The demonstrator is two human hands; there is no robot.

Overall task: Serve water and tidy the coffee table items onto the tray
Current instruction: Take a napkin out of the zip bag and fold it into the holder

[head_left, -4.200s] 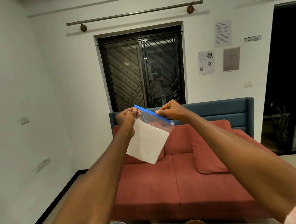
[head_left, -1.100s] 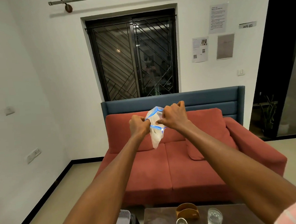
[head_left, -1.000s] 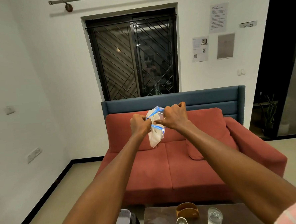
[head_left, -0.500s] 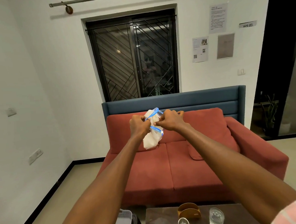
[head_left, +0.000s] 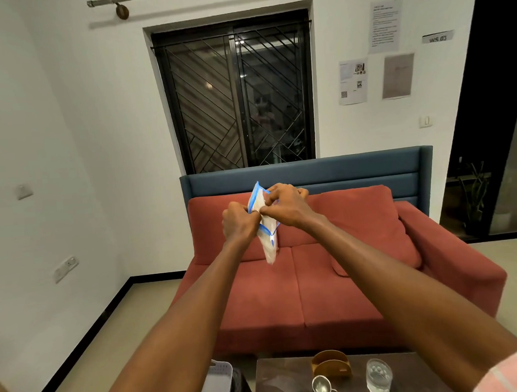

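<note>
Both arms are stretched out at chest height in front of the sofa. Between them hangs a clear zip bag (head_left: 268, 240) with a blue seal and white paper inside. My left hand (head_left: 238, 222) grips the bag's left side, fingers curled round it. My right hand (head_left: 285, 206) pinches the bag's top edge at the mouth. Low in the view lies the dark coffee table (head_left: 281, 385). On it stand a glass of water (head_left: 379, 377), a small metal cup (head_left: 322, 389) and a wooden napkin holder (head_left: 331, 364). A white perforated tray (head_left: 217, 386) sits left of the table.
A red sofa (head_left: 332, 282) with a blue back panel stands beyond the table, under a barred window (head_left: 236, 94). A dark doorway (head_left: 503, 105) with a plant opens on the right. Tiled floor runs along the left wall.
The bag has gone from hanging flat with its seal stretched between my hands to crumpled, its mouth bunched. My hands have come close together, and the view has tilted down to show the table.
</note>
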